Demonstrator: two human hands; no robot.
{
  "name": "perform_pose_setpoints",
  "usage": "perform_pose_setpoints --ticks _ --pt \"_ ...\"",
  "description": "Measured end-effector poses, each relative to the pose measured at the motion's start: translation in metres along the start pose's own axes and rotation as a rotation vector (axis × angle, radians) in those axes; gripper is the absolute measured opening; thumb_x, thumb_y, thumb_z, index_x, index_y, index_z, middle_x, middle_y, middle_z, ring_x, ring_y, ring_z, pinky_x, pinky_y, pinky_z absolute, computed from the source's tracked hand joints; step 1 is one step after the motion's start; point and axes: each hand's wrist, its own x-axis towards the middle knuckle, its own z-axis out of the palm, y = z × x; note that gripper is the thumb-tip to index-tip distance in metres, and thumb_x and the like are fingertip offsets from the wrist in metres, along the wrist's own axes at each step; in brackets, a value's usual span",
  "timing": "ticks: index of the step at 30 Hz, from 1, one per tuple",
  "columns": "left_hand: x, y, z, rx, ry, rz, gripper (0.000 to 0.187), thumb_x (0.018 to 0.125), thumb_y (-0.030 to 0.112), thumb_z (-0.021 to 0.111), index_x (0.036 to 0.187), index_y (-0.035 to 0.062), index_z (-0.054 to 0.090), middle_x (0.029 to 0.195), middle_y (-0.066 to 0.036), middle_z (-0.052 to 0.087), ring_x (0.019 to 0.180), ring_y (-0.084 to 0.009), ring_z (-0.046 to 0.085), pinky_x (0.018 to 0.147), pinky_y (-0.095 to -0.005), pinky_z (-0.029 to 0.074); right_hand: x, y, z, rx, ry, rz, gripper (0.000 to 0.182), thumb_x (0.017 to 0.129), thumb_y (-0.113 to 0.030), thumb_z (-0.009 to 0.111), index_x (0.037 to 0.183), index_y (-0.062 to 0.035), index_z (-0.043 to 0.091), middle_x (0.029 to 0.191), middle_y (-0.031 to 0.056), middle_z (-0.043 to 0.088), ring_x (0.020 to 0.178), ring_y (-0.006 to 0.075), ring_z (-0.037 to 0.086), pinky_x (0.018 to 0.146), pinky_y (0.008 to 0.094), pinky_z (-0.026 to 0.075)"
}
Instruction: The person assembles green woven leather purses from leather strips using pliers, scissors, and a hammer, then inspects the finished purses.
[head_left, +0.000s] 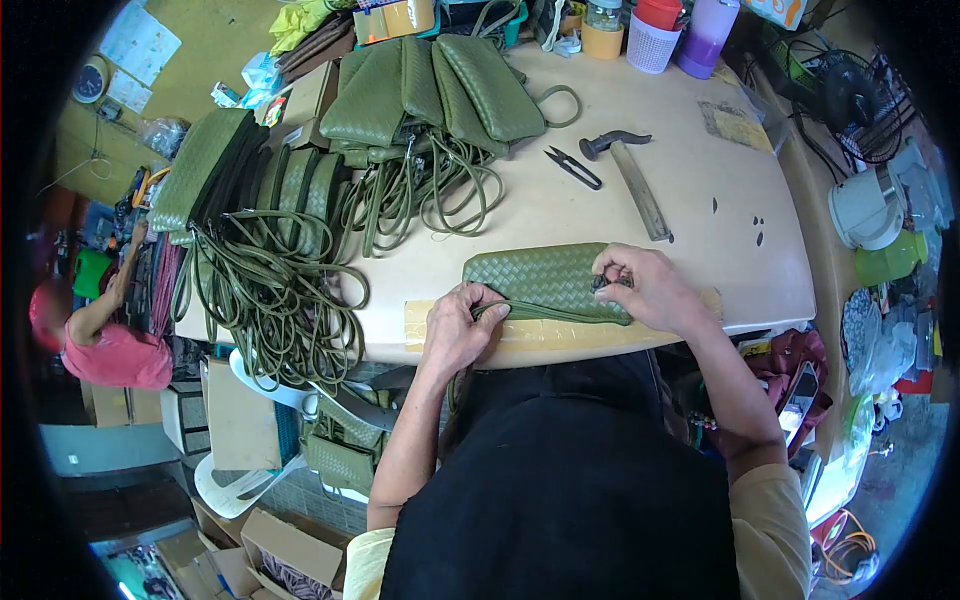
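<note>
A green woven pouch [540, 272] lies flat at the table's front edge, across a strip covered with brown tape [545, 338]. My left hand [460, 328] is closed at its near left corner, thumb and fingers pinching the narrow green strap [565, 312] along the pouch's near edge. Over the right end of the pouch is my right hand [655, 288], its fingers curled round a small dark object [610, 283] that I cannot make out. Beyond the pouch lie black thread snips [573, 168] and a hammer [640, 190] with a wooden handle.
Green woven pouches [430, 95] are stacked at the back, and more pouches with a tangle of green straps [285, 275] fill the left side. Cups [652, 45] and a purple bottle [708, 38] stand at the back right. A person in pink [120, 345] is far left.
</note>
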Motion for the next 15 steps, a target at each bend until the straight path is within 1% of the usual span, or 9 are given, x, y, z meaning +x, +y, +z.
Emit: perform_pose_setpoints --ticks 1,3,4,6,7,10,12,14,15 --pt "0.001 0.001 0.0 0.039 0.009 -0.007 0.017 0.079 0.019 0.071 0.087 0.0042 0.068 0.079 -0.012 0.065 0.072 -0.0265 0.061 0.069 -0.0361 0.047 -0.002 -0.003 0.004 -0.002 0.001 0.001 0.021 0.072 0.002 0.07 0.089 0.0 0.059 0.083 0.0141 0.062 0.08 0.0306 0.061 0.072 0.0397 0.048" --pt "0.001 0.003 0.001 0.078 0.011 -0.015 0.018 0.079 0.02 0.071 0.087 0.004 0.068 0.079 -0.012 0.065 0.071 -0.0266 0.061 0.069 -0.0362 0.048 -0.007 -0.009 0.02 0.141 0.023 -0.258 0.019 0.073 0.002 0.07 0.089 0.0003 0.06 0.085 0.0139 0.061 0.08 0.0315 0.061 0.07 0.0399 0.048" --pt "0.002 0.003 0.0 0.094 0.003 -0.042 0.019 0.079 0.021 0.07 0.087 0.004 0.068 0.079 -0.012 0.065 0.071 -0.0267 0.061 0.069 -0.0362 0.048 -0.004 -0.005 0.03 0.143 0.029 -0.254 0.019 0.073 0.002 0.07 0.089 0.0003 0.06 0.085 0.0139 0.061 0.08 0.0315 0.061 0.07 0.0399 0.048" --pt "0.003 0.004 -0.002 0.11 -0.014 -0.058 0.019 0.079 0.021 0.07 0.087 0.0041 0.069 0.079 -0.013 0.066 0.071 -0.0269 0.062 0.069 -0.0363 0.048 0.004 0.007 0.049 -0.063 -0.013 -0.458 0.017 0.073 0.0 0.07 0.085 0.001 0.059 0.085 0.0138 0.059 0.083 0.0326 0.06 0.072 0.0402 0.048" --pt "0.002 0.004 -0.005 0.083 -0.041 -0.076 0.019 0.079 0.021 0.07 0.087 0.0041 0.069 0.079 -0.013 0.066 0.072 -0.0272 0.062 0.07 -0.0364 0.048 0.004 0.01 0.04 -0.04 -0.084 -0.326 0.016 0.073 -0.002 0.071 0.08 0.0013 0.057 0.083 0.0138 0.057 0.086 0.0338 0.058 0.075 0.0412 0.046" --pt "0.003 0.006 -0.005 0.043 -0.064 -0.104 0.018 0.079 0.02 0.069 0.087 0.004 0.069 0.08 -0.014 0.067 0.075 -0.028 0.064 0.071 -0.0366 0.048 -0.007 0.017 0.017 -0.151 -0.109 -0.309 0.016 0.072 -0.001 0.07 0.078 0.0011 0.055 0.083 0.0139 0.057 0.088 0.0344 0.058 0.078 0.0419 0.045" --pt "0.004 0.005 -0.005 0.069 -0.055 -0.094 0.018 0.079 0.02 0.069 0.087 0.0036 0.069 0.081 -0.014 0.067 0.076 -0.0281 0.064 0.072 -0.0364 0.049 -0.014 0.025 0.002 -0.224 -0.036 -0.323 0.016 0.072 -0.002 0.07 0.077 0.0001 0.055 0.083 0.0139 0.056 0.086 0.0348 0.057 0.076 0.0426 0.045" --pt "0.004 0.004 -0.004 0.067 -0.054 -0.082 0.018 0.08 0.02 0.069 0.087 0.0033 0.069 0.082 -0.014 0.067 0.077 -0.0282 0.064 0.072 -0.0365 0.049 -0.019 0.023 -0.014 -0.387 0.205 -0.257 0.018 0.071 -0.004 0.07 0.079 -0.0009 0.054 0.084 0.0132 0.055 0.086 0.0344 0.057 0.078 0.0426 0.045" --pt "0.004 0.004 -0.004 0.069 -0.054 -0.073 0.019 0.08 0.02 0.068 0.087 0.003 0.068 0.082 -0.015 0.067 0.078 -0.0283 0.064 0.073 -0.0365 0.049 -0.022 0.015 -0.014 -0.315 0.217 -0.287 0.02 0.071 -0.004 0.071 0.081 -0.0011 0.054 0.084 0.0127 0.054 0.088 0.0338 0.056 0.079 0.0423 0.044"
